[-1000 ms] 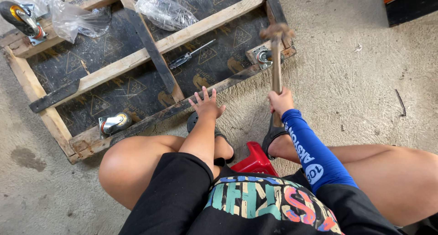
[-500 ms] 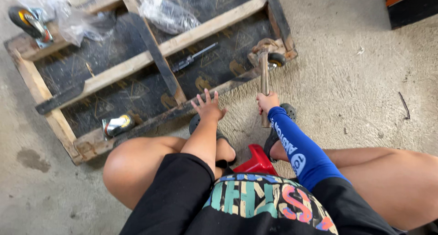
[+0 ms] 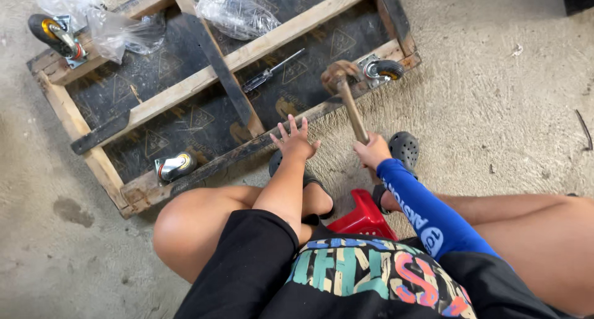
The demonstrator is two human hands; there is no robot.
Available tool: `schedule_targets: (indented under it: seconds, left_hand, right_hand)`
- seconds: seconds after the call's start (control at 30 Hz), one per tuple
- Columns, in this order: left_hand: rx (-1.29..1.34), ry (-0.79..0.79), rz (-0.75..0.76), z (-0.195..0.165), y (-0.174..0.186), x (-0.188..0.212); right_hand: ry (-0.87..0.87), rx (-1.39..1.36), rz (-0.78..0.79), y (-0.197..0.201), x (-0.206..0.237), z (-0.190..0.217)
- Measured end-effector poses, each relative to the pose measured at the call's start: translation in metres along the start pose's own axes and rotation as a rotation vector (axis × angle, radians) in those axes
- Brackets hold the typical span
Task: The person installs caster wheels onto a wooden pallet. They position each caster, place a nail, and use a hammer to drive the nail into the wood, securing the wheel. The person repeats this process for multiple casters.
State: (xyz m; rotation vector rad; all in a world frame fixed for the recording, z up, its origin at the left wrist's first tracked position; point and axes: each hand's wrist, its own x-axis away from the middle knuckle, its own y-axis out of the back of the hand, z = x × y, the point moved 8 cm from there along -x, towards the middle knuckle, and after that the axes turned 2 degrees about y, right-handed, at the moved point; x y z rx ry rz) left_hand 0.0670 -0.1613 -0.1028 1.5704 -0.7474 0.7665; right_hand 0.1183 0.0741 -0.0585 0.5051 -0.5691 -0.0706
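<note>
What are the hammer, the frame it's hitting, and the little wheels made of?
The hammer looks like a rusty brown metal head on a wooden handle, gripped by the right hand. The frame is pale, rough wooden slats over a dark printed board, probably coated plywood. The caster seems to have a black rubbery wheel in a shiny metal bracket.

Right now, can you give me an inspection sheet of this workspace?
Surface: rough grey concrete floor.
Job's things: upturned wooden board with timber frame; rusty wooden-handled hammer; corner caster wheel.
Clutter: black-handled screwdriver, clear plastic bags, two other casters.
Grippers: left hand spread open on the frame edge; right hand grips the hammer.
Cables: nothing seen.
Surroundings: red plastic stool.
</note>
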Motion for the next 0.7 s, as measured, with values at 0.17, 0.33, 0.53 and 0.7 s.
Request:
schedule_targets:
  seconds: [0.17, 0.33, 0.53, 0.7]
  left_hand:
    - [0.023, -0.008, -0.009, 0.001, 0.000, -0.008]
    - [0.006, 0.002, -0.022, 0.004, -0.012, -0.004]
    - [-0.010, 0.034, 0.028, 0.003, -0.013, -0.005]
    - [-0.017, 0.013, -0.002, 0.004, -0.015, -0.007]
  right_hand:
    - [0.127, -0.072, -0.252, 0.044, 0.001, 0.003]
    - [-0.197, -0.312, -0.262, 0.016, -0.022, -0.019]
    - [-0.170, -0.460, -0.163, 0.050, -0.021, -0.022]
    - [-0.037, -0.379, -0.373, 0.062, -0.020, -0.017]
